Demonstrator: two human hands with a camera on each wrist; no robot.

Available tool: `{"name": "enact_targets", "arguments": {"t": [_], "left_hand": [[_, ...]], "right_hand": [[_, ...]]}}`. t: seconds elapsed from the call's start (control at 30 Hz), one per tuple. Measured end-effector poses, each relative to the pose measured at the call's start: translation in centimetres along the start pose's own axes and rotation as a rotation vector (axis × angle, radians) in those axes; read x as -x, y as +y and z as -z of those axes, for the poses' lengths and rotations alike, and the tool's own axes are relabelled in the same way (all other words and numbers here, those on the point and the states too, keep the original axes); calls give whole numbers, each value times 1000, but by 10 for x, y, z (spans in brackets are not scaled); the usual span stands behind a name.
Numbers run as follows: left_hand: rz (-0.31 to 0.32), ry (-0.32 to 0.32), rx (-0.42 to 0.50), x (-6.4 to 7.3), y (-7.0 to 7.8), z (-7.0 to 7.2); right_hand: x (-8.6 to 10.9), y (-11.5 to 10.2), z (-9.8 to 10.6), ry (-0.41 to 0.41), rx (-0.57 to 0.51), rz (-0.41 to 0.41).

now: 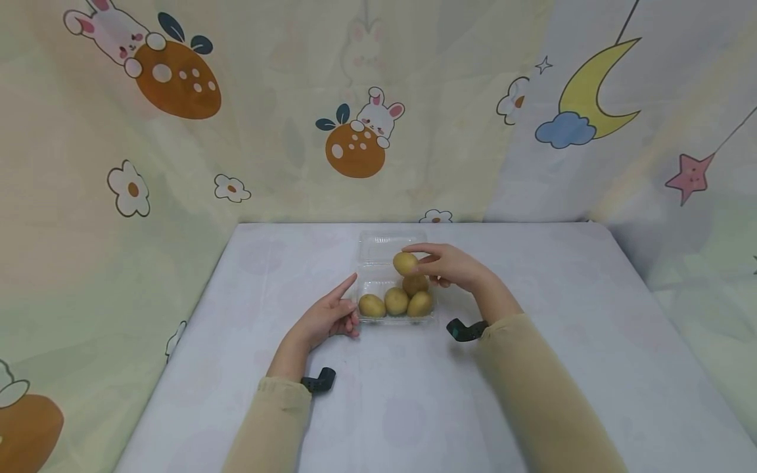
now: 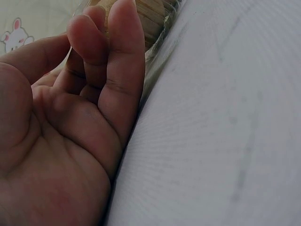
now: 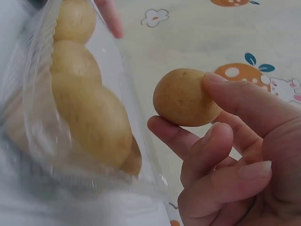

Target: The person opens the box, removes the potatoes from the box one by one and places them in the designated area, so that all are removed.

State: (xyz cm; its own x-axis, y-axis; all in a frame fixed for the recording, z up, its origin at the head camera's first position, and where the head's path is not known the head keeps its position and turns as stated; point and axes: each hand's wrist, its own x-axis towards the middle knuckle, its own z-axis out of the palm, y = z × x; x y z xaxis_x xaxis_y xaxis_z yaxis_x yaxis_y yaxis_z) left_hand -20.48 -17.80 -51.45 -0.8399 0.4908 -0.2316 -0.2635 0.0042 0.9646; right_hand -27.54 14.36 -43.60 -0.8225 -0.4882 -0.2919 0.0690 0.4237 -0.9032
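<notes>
Head view has the right hand (image 1: 452, 266) pinching a small yellow potato (image 1: 405, 263) between thumb and fingers, raised above the back right part of a clear plastic clamshell box (image 1: 372, 287). Four more potatoes sit in the box: three in a row along its front (image 1: 395, 301), one behind them at the right (image 1: 415, 284). The transparent lid (image 1: 392, 248) lies folded open at the back. Beside the box's left side is the left hand (image 1: 326, 318), index finger extended, other fingers loosely bent, holding nothing. From the right wrist, the pinched potato appears clear of the box wall. A pale tablecloth (image 1: 390, 407) lies underneath; behind hangs a rabbit-print curtain (image 1: 266, 125).
</notes>
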Motion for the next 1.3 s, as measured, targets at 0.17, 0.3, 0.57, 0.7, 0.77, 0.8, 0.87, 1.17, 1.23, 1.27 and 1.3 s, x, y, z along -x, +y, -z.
{"name": "enact_targets", "arguments": {"t": [0.17,0.3,0.57,0.7,0.77,0.8,0.87,1.17,1.23,1.27,1.3], "left_hand": [[-3,0,-3,-1,0,0],[-3,1,1,-1,-2,1],[6,-6,4,0,-2,2],[0,-7,4,1,-1,1],[-2,-6,4,1,0,0],[-2,-6,5,1,0,0],[-2,-6,4,1,0,0],[-7,0,-6,1,0,0],[-2,5,-3,1,0,0],[-3,4,-6,1,0,-1],[-2,5,-7,1,-1,-1]], "right_hand": [[15,11,13,53,-33,-19],[25,20,21,93,-66,-41],[39,46,32,163,-122,-75],[44,59,35,190,-117,-90],[45,66,36,199,-106,-96],[46,70,37,205,-108,-104],[47,77,37,212,-106,-117],[50,92,39,218,-105,-173],[51,93,40,211,-106,-174],[52,92,40,207,-107,-175],[53,92,40,202,-104,-175]]}}
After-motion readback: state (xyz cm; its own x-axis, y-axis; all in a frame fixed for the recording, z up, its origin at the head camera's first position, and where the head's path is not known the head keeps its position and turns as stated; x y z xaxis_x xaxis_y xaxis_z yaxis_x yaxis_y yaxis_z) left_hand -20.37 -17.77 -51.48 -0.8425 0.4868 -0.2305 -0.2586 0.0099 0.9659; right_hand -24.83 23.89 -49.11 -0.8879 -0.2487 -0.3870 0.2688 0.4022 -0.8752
